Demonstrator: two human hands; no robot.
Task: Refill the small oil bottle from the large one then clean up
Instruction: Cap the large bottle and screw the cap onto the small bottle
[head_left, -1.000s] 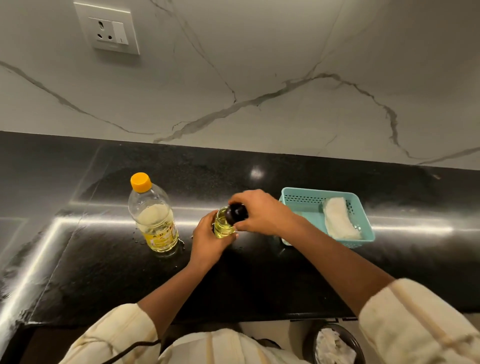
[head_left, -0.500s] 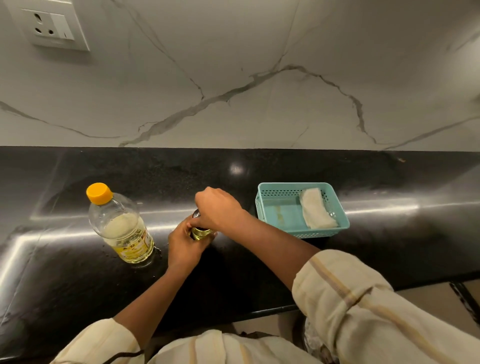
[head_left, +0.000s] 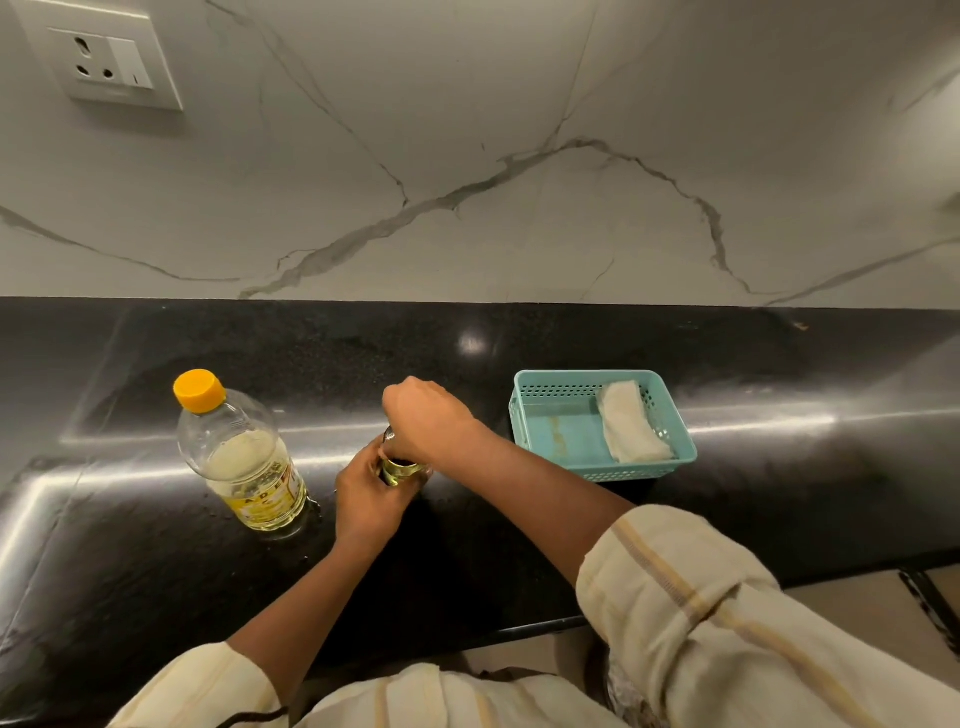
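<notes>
Refill looks done; capping appears under way, clean-up still to do.
Small bottle (head_left: 400, 470), oil inside, stands on the counter (head_left: 779, 467); left hand (head_left: 366, 499) grips its body, right hand (head_left: 428, 421) curls over its top. Large bottle (head_left: 241, 462) is capped, cloth (head_left: 631, 426) lies in the basket (head_left: 535, 395). The small bottle's cap is hidden, so its seating is unclear.

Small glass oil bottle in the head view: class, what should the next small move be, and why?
Probably finish twisting its top tight. The left hand grips the small glass oil bottle, which holds yellow oil, the right hand is curled over its top, and the large plastic bottle already wears its orange cap.
</notes>
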